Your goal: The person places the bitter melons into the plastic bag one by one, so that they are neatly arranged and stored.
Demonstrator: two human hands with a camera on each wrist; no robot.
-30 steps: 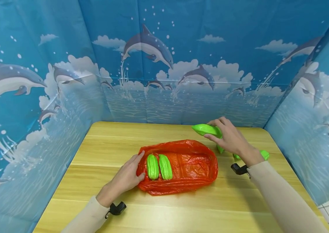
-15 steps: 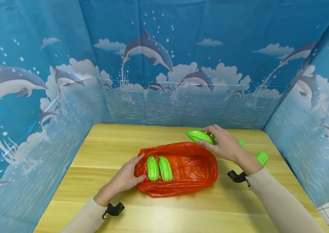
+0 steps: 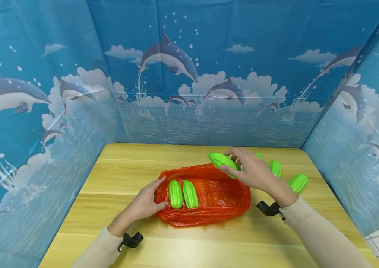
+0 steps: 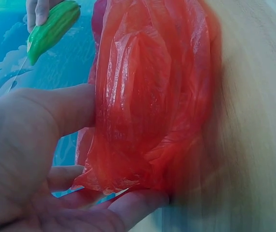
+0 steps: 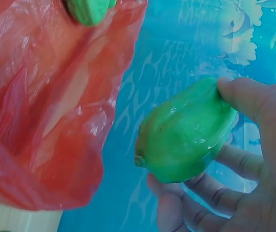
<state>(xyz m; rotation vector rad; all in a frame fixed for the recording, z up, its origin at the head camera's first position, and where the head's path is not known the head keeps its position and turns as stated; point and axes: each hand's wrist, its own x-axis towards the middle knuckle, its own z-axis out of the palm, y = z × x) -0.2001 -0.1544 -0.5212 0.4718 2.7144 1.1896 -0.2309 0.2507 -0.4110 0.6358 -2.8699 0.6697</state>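
My right hand (image 3: 251, 171) holds a green ridged fruit (image 3: 221, 160) with a pointed tip, gripped between thumb and fingers over the back right rim of a red plastic bag (image 3: 206, 219). The right wrist view shows the same fruit (image 5: 186, 133), its tip turned towards the bag. The bag lies on the table with its mouth spread wide. Inside, on the left, two similar green fruits (image 3: 176, 194) lie side by side. My left hand (image 3: 144, 199) holds the bag's left end; in the left wrist view the thumb and fingers are around the red plastic (image 4: 138, 96).
More green fruits (image 3: 274, 168) lie on the table to the right of the bag, one (image 3: 298, 181) partly behind my right wrist. The wooden table (image 3: 182, 245) meets a blue dolphin-print curtain (image 3: 189, 123) at the back and sides.
My right hand has moved left and towards me with the green fruit, from the table's back to over the bag. More of the fruits on the right now show. The left hand stays at the bag.
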